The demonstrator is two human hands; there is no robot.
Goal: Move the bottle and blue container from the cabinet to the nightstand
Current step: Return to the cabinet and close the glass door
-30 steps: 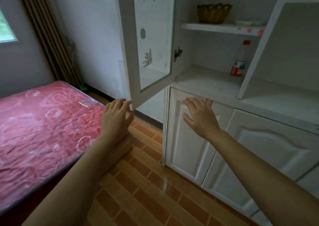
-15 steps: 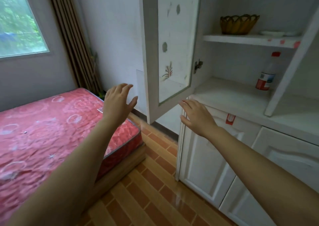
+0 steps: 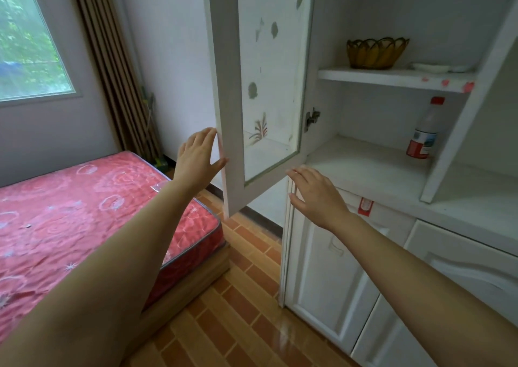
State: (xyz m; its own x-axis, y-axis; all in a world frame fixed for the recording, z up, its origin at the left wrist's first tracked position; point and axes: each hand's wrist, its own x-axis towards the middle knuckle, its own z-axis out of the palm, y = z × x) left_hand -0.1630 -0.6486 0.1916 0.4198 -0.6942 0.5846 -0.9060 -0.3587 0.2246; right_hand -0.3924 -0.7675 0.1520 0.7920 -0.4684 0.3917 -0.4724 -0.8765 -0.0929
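Note:
A clear bottle (image 3: 423, 131) with a red cap and red label stands upright at the back right of the white cabinet's open lower shelf (image 3: 364, 167). The cabinet's glass door (image 3: 266, 92) hangs open toward me. My left hand (image 3: 197, 159) is open, its fingers touching the door's outer edge. My right hand (image 3: 316, 195) is open and empty, held just below the door's lower corner, in front of the shelf's front edge. No blue container or nightstand is in view.
An amber scalloped bowl (image 3: 377, 52) and a white dish (image 3: 429, 67) sit on the upper shelf. Closed white doors (image 3: 328, 277) fill the cabinet base. A bed with a red mattress (image 3: 84, 212) lies at left, with tiled floor (image 3: 238, 310) between. Window and curtain behind.
The view has lifted and come closer to the cabinet. My left hand rose from below the door to its outer edge. My right hand rose toward the shelf front.

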